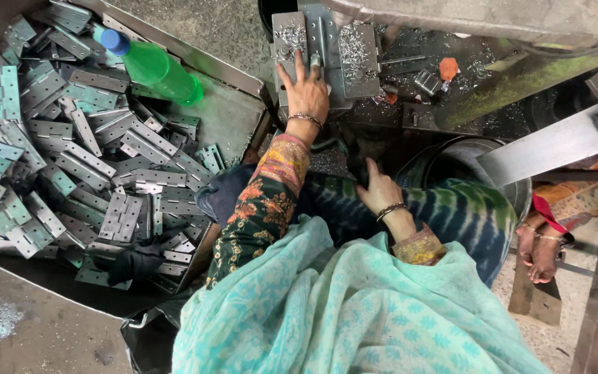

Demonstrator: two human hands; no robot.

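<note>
My left hand [307, 88] reaches forward onto a grey metal hinge [321, 55] that lies open on the machine bed, fingers spread over its left leaf and knuckle. Metal shavings cover both leaves. My right hand [376, 190] rests low on my lap on blue-green tie-dye cloth, fingers curled loosely, holding nothing I can see. Both wrists wear bangles. A teal patterned scarf [354, 305] covers my front.
A large tray [237, 114] at the left holds a heap of several grey hinges [98, 166] and a green plastic bottle [153, 68] with a blue cap. A metal bucket [479, 163] stands at the right. My bare foot [541, 249] is at the right.
</note>
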